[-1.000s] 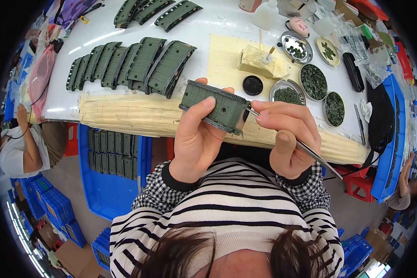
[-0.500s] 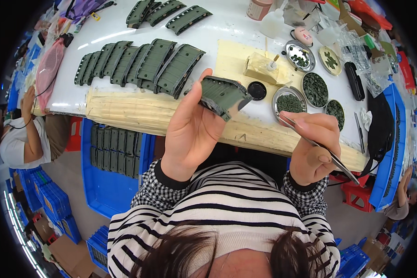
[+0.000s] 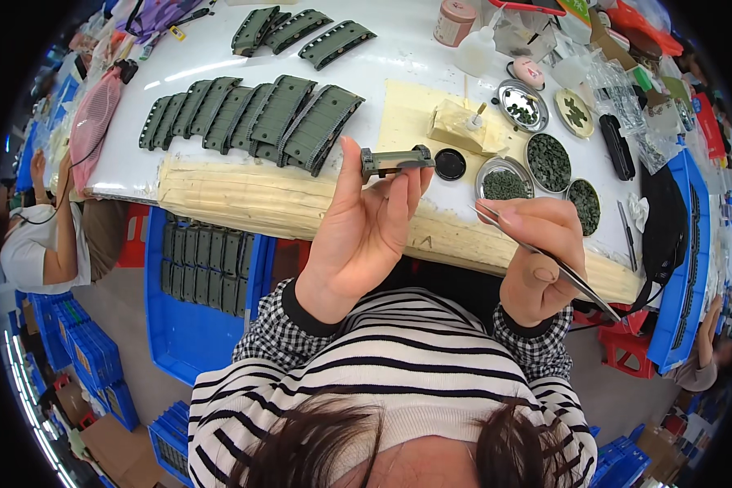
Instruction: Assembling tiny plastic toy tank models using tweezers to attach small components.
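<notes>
My left hand (image 3: 364,236) is closed on a curved green plastic part (image 3: 396,161), its fingers beneath and thumb at its left end; the part is seen edge-on. Between the thumb and fingers of my right hand (image 3: 545,248) is a pair of metal tweezers (image 3: 576,282), with the tips pointing up and left toward the part but apart from it. Whether the tips hold anything is too small to tell. A round dish of small green pieces (image 3: 504,180) lies just beyond my right hand. Similar curved green parts (image 3: 268,114) lie in an overlapping row to the left.
Further dishes of green pieces (image 3: 549,161) stand at the right, near a yellowish block (image 3: 466,128) and a black round cap (image 3: 450,163). Padding (image 3: 244,195) covers the table's front edge. Below left, a blue crate (image 3: 189,337) holds more green parts. Another person (image 3: 45,236) sits at far left.
My left hand has tilted the green part from showing its broad face to edge-on, and moved slightly right. My right hand with the tweezers has shifted a little left.
</notes>
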Action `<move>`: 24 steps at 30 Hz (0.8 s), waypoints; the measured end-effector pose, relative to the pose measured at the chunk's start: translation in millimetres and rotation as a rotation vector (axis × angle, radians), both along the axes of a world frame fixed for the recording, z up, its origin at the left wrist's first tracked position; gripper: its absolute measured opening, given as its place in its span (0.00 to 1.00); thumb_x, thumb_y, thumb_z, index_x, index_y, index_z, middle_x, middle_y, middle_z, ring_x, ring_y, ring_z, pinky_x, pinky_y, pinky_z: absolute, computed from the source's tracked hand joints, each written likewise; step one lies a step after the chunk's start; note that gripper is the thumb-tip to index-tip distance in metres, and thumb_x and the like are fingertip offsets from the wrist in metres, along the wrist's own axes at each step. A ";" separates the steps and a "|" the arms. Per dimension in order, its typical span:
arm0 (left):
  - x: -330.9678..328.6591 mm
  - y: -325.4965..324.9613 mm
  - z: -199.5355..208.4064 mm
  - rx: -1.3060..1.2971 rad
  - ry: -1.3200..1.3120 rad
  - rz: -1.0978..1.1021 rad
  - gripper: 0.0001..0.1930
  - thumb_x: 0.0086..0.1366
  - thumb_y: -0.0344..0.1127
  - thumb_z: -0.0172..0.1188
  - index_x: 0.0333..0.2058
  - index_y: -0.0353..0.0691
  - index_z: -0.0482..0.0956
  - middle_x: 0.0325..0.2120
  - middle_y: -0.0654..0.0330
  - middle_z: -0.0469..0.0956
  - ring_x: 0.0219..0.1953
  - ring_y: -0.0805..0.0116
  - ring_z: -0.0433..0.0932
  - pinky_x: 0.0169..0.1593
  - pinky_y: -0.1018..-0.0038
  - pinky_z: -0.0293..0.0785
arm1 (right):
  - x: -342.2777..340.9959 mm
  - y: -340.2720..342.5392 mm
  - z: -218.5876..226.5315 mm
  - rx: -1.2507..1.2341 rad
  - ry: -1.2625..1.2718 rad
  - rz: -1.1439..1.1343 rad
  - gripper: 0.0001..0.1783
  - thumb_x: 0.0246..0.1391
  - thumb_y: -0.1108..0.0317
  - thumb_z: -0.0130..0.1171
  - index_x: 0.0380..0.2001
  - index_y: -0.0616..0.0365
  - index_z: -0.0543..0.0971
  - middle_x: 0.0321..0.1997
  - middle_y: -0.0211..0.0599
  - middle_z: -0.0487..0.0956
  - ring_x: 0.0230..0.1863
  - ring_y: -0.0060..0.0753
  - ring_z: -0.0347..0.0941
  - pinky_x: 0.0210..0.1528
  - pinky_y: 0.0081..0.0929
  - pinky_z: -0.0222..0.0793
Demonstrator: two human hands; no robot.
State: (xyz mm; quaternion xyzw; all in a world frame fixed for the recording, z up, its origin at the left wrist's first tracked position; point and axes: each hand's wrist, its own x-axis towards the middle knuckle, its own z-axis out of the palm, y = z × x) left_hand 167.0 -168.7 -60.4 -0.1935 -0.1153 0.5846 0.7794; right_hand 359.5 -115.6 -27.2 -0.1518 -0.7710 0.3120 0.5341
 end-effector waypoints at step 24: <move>11.8 -5.0 15.5 -0.031 1.297 0.278 0.23 0.66 0.24 0.52 0.59 0.37 0.61 0.52 0.49 0.68 0.53 0.55 0.74 0.54 0.63 0.76 | 29.5 53.6 -20.0 -0.069 -0.541 -0.374 0.07 0.55 0.72 0.57 0.32 0.63 0.81 0.29 0.39 0.80 0.29 0.35 0.70 0.31 0.27 0.65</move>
